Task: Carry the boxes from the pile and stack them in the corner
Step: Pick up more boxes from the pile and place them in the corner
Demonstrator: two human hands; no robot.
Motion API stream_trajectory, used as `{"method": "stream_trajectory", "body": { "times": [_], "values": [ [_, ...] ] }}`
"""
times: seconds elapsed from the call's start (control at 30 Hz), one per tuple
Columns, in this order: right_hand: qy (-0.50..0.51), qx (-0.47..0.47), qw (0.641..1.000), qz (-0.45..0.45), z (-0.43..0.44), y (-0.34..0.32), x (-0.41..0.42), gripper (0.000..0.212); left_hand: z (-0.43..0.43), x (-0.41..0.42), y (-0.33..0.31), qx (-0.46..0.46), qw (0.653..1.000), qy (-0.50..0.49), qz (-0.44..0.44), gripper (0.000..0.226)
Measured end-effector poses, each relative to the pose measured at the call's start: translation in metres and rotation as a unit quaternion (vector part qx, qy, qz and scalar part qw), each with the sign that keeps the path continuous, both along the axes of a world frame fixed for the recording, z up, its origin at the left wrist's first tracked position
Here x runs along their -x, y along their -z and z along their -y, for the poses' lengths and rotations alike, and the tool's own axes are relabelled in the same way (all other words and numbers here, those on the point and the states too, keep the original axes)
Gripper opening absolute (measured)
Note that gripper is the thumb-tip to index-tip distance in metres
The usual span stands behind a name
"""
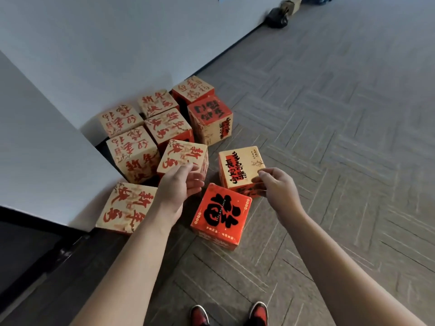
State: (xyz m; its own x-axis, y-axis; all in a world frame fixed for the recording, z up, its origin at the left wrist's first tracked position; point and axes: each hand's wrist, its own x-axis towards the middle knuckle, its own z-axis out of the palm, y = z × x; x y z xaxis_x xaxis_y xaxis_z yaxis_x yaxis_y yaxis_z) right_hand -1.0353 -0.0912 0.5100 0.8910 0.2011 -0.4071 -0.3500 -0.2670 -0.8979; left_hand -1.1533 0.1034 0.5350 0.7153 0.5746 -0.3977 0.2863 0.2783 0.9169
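Several tan and red cube boxes with red or black brush lettering lie on the floor against a white wall. Nearest me is a red-topped box [220, 212] with a big black character. Behind it sits a tan box with a red panel [239, 168]. My left hand [180, 184] hovers open, fingers apart, over the gap between a tan box [182, 156] and the red-topped one, holding nothing. My right hand [275, 184] has its fingertips curled at the near right corner of the tan box with the red panel, touching it without a clear grip.
A white wall [117, 55] with a dark baseboard runs diagonally at the left, and a jutting wall corner [47, 149] stands beside the boxes. Another tan box [127, 207] lies at that corner's foot. Grey patterned carpet [329, 137] stretches to the right. My red-and-black shoes [228, 314] show at the bottom.
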Motion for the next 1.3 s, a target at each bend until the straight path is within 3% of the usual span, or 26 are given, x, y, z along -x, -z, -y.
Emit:
{"method": "stream_trajectory", "body": {
  "times": [0.2,0.33,0.53,0.63,0.8,0.97,1.07,1.17,1.3],
  "values": [
    [-0.035,0.063,0.997,-0.037,-0.009,0.163,-0.044,0.016,-0.013,-0.032,0.147,-0.047,0.995,-0.023,-0.09,0.029],
    [-0.053,0.109,0.99,-0.067,-0.01,0.287,-0.056,0.017,-0.015,-0.051,0.269,-0.025,0.991,-0.051,-0.124,0.033],
    [-0.043,0.151,0.983,-0.098,-0.022,0.446,-0.074,0.015,-0.025,-0.074,0.432,-0.016,0.986,-0.016,-0.168,0.043],
    [-0.004,0.183,0.977,-0.105,-0.026,0.516,-0.085,0.019,-0.035,-0.083,0.497,-0.024,0.983,-0.015,-0.182,0.026],
    [0.037,0.208,0.962,-0.172,-0.033,0.602,-0.085,0.073,-0.051,-0.094,0.581,-0.103,0.97,0.002,-0.22,0.046],
    [0.025,0.186,0.968,-0.165,-0.034,0.636,-0.069,0.065,-0.055,-0.098,0.612,-0.13,0.952,-0.001,-0.279,0.062],
    [0.017,0.171,0.974,-0.146,-0.032,0.629,-0.063,0.059,-0.056,-0.097,0.609,-0.12,0.951,-0.002,-0.286,0.058],
    [0.014,0.151,0.979,-0.137,-0.024,0.588,-0.062,0.056,-0.052,-0.092,0.576,-0.128,0.951,0.001,-0.282,0.045],
    [0.018,0.137,0.982,-0.129,-0.009,0.484,-0.065,0.058,-0.046,-0.088,0.478,-0.128,0.955,-0.007,-0.266,0.026]
  ]
}}
